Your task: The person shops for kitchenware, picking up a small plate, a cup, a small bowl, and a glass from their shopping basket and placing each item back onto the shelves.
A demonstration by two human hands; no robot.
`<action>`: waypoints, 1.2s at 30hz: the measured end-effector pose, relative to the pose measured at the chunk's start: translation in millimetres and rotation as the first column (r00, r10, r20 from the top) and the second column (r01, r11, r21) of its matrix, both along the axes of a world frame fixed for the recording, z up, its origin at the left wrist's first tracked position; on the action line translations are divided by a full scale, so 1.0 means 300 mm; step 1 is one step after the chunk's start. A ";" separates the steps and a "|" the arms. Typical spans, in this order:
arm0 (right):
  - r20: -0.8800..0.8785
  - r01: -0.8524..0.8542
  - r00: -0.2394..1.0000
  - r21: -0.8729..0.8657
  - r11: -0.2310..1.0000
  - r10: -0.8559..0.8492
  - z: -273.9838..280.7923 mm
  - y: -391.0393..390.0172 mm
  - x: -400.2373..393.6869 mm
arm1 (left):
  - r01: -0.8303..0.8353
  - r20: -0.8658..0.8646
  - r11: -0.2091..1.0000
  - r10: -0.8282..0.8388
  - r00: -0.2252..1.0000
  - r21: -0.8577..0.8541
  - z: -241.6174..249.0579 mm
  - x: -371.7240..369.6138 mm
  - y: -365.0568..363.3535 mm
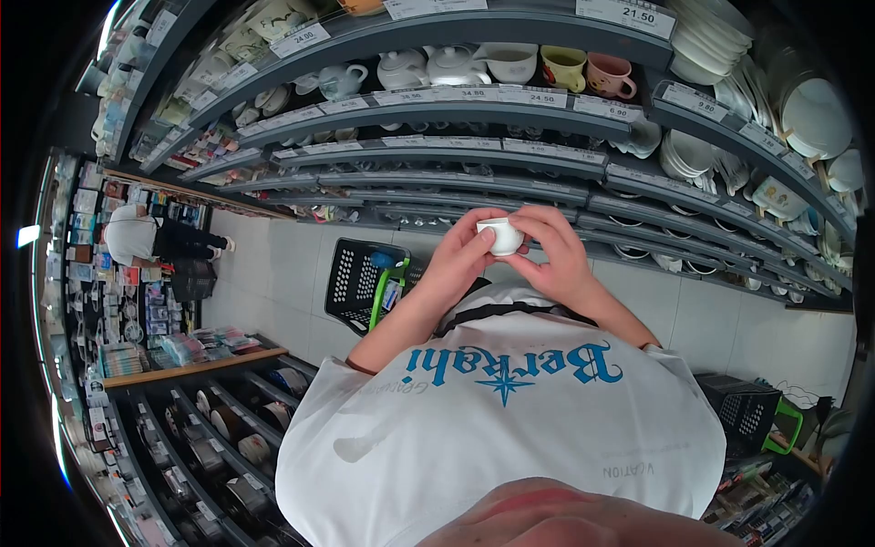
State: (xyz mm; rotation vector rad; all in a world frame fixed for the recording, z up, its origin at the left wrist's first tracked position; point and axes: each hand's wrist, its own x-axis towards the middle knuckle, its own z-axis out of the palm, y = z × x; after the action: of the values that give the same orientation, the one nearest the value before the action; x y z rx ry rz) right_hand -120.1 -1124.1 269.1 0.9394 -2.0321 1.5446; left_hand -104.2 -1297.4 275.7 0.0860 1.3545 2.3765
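a small white vessel (502,239) sits just above the centre of the frame, held between the left hand (461,252) and the right hand (560,259). its long axis is hard to make out, since it looks about as wide as it is tall. a flatter edge lies toward the top of the frame, and the rounded side bulges to the lower right; whether that edge is the mouth cannot be told. the left fingers close in narrowly from the left, the thumb lying across the vessel's near face. the right fingers curve over its upper right, and the right thumb is at its lower right.

behind the hands, grey shelves (510,116) arc across the upper frame. a white teapot (456,66), a yellow mug (563,69) and a pink mug (608,76) stand at the top. white plates (817,118) are at the upper right. left of centre, on the pale floor (260,283), a black basket (346,284) with a green handle holds something blue (382,260). another person (131,235) bends at the left. a white shirt (510,424) with blue lettering fills the lower centre.
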 end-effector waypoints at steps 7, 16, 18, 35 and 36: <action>-0.127 -0.048 0.990 0.124 0.991 0.064 -0.043 -0.043 -0.025 | -0.042 0.077 0.998 0.038 0.996 0.046 -0.011 0.029 -0.040; 0.175 -0.199 0.966 0.035 0.979 0.190 -0.015 -0.141 -0.046 | -0.102 -0.114 0.977 0.081 0.990 -0.190 -0.012 0.009 -0.183; 0.144 -0.172 0.976 0.048 0.984 0.164 -0.008 -0.179 -0.046 | -0.100 -0.093 0.989 0.090 0.992 -0.107 -0.030 0.001 -0.207; 0.014 -0.198 0.979 0.273 0.941 0.202 -0.021 -0.516 -0.163 | -0.199 -0.181 0.974 0.177 0.967 -0.109 -0.074 -0.052 -0.532; -0.021 -0.186 0.980 0.264 0.946 0.198 -0.030 -0.541 -0.178 | -0.309 -0.246 0.942 0.271 0.931 -0.129 -0.082 -0.054 -0.546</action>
State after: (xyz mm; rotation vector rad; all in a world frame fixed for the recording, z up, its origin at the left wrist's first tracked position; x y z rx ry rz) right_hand -173.6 -1286.3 260.3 1.2957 -2.2022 1.3519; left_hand -120.4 -1461.3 251.1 0.1171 1.7779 2.5421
